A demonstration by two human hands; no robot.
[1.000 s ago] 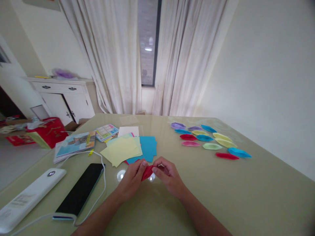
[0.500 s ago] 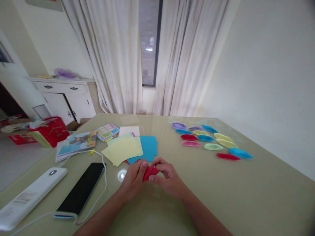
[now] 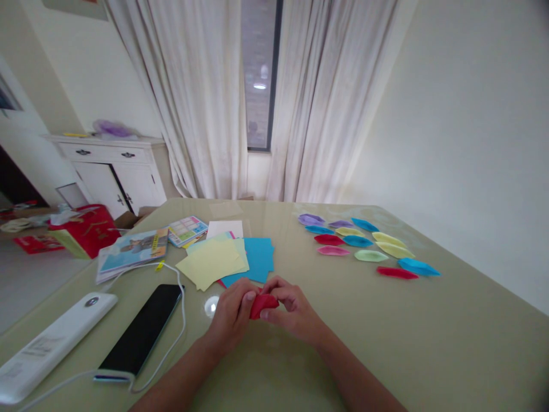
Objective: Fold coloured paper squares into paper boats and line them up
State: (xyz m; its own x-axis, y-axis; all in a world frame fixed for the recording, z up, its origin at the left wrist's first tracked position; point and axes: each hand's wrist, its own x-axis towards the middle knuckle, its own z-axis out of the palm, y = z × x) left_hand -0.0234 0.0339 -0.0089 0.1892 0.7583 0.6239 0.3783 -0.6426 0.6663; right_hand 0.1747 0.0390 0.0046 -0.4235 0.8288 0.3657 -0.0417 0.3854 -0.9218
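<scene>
The red folded paper [image 3: 263, 307] has turned since a moment ago, showing a rounder face; the left hand [image 3: 234, 311] and right hand [image 3: 295, 313] both pinch it over the table [image 3: 407, 343]. Just beyond lie yellow sheets [image 3: 213, 261], a blue sheet [image 3: 261, 256] and, off right, boat-shaped folded papers [image 3: 358, 241], pale curtains [image 3: 201, 103] behind.

Paper [image 3: 264, 306] between fingers [image 3: 285, 291], sheets [image 3: 217, 260] behind, phone [image 3: 139, 332] left
</scene>
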